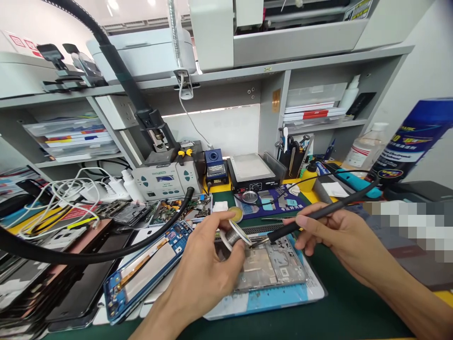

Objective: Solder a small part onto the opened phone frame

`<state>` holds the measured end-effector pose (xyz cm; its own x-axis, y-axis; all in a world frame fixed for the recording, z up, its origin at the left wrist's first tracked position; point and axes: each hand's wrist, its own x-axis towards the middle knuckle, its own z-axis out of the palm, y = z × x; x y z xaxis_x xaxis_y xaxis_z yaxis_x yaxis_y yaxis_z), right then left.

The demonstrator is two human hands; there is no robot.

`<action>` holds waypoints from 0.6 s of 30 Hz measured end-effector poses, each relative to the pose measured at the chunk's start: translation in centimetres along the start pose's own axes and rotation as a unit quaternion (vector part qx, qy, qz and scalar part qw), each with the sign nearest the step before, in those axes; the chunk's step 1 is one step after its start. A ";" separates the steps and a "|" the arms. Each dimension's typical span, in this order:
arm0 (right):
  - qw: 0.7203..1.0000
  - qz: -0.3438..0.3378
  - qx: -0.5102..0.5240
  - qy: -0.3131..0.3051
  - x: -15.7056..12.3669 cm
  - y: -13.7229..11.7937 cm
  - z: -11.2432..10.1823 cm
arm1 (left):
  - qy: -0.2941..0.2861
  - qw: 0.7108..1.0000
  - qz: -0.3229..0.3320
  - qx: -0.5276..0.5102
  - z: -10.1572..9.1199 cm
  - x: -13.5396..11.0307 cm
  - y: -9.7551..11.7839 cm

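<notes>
My left hand is closed around a small spool of solder wire, holding it just above a metal phone frame on a blue mat. In my right hand a black soldering iron is held like a pen, its cable trailing off to the right. The iron's tip meets the solder wire beside the spool, over the top edge of the frame.
An opened blue phone lies left of the frame, with stacked phones further left. A thick black hose crosses in front. A soldering station, a hot plate, a tool cup and bottles stand behind.
</notes>
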<state>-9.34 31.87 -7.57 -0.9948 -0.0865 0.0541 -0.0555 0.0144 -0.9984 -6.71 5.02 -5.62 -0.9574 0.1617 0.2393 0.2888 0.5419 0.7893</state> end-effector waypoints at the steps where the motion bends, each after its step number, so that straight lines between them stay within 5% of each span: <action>1: 1.000 0.000 0.000 -0.002 0.0 -0.2 0.1 | 0.005 1.000 0.000 -0.024 -0.1 0.1 0.0; 5: 0.999 0.028 0.016 0.001 -0.2 -1.0 0.4 | 0.031 0.980 -0.031 -0.192 -0.8 0.4 -0.2; 10: 0.998 0.041 0.048 0.022 -0.2 -0.9 0.3 | 0.075 0.918 -0.128 -0.368 -2.0 0.9 0.2; 18: 0.997 0.042 0.050 0.044 0.0 -0.9 0.7 | 0.078 0.888 -0.158 -0.425 -2.6 1.0 0.4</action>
<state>-9.26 31.13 -6.72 -0.9995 -0.0008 -0.0328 0.0327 -0.0810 -0.9962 -7.56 3.21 -3.58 -0.9981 -0.0398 -0.0461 -0.0327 -0.2885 0.9569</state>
